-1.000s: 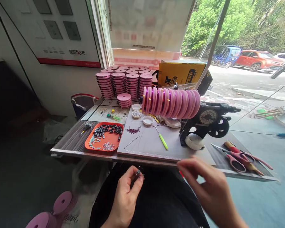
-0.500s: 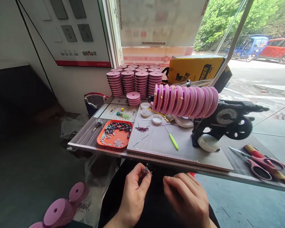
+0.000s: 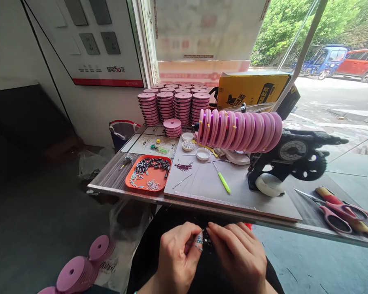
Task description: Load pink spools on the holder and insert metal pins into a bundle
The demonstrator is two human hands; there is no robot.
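Observation:
Over the dark cloth of my lap, my left hand (image 3: 179,253) is closed in a pinch on a cluster of small pale-blue pieces (image 3: 199,241); their exact kind is too small to tell. My right hand (image 3: 241,255) is closed close beside it, fingertips pressed together near the left thumb and forefinger. What the right fingers hold is hidden. Small dark and shiny bits (image 3: 206,239) show between the two hands. Beyond them on the table, an orange tray (image 3: 131,188) holds black pieces, pale-blue tubes and tiny silvery parts.
A board (image 3: 199,183) bears a green-handled hook tool (image 3: 224,183), dark red sticks (image 3: 184,166) and small white dishes (image 3: 203,154). Pink spools (image 3: 242,128) sit on a black winding machine (image 3: 291,151); more spools (image 3: 173,107) are stacked behind. Pink-handled scissors (image 3: 335,212) lie right.
My hands have come together: the left has moved right and slightly down, and the right fingertips have shifted a little left to meet it. The table items look unmoved.

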